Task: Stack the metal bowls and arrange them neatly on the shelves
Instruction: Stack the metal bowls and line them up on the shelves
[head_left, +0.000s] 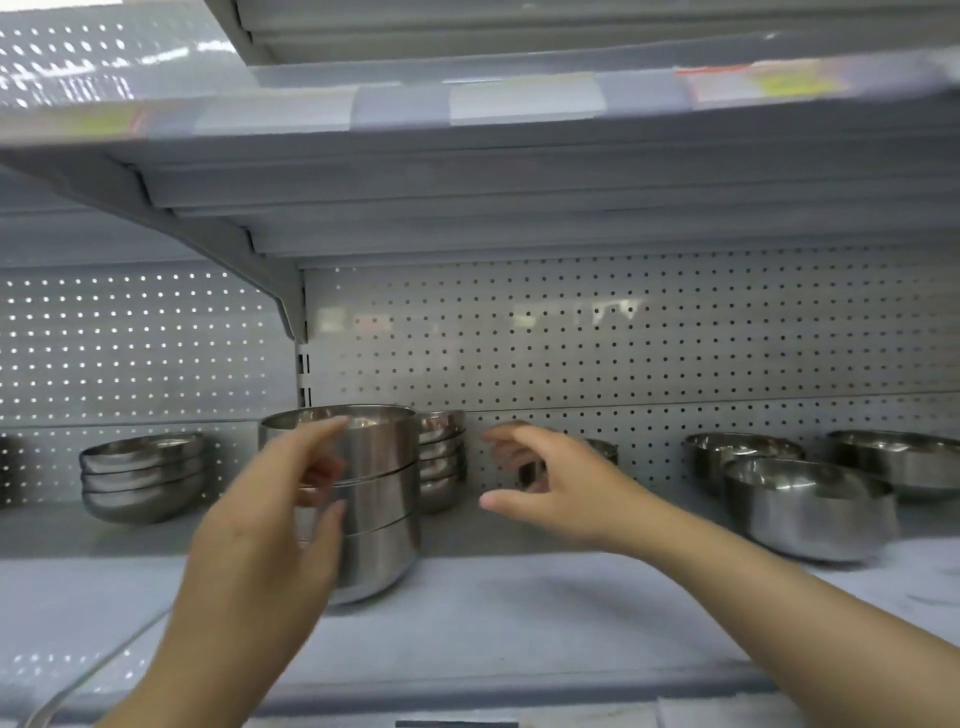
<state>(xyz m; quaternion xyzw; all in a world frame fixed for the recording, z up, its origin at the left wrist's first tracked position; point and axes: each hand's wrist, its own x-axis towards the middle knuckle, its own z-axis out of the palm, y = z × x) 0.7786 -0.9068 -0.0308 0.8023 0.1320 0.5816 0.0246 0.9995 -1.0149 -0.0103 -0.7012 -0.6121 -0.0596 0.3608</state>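
Tall stack of metal bowls (376, 499) at frame centre on the shelf (519, 613), left hand (270, 525) spread open just beside it, right hand (561, 483) open, empty, to its right.

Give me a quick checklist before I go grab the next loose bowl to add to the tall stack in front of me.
1. Tall stack upright on the shelf: ok, the bowls sit nested and level.
2. Left hand off the stack: cannot tell, its fingers are at the stack's side, blurred.
3. Right hand free: ok, open and empty.
4. Loose bowls in view: ok, a single bowl sits to the right, with two more behind it.
5. Path to that bowl: ok, bare shelf lies between the right hand and it.
6. Headroom above the stack: ok, the upper shelf is well above the rim.
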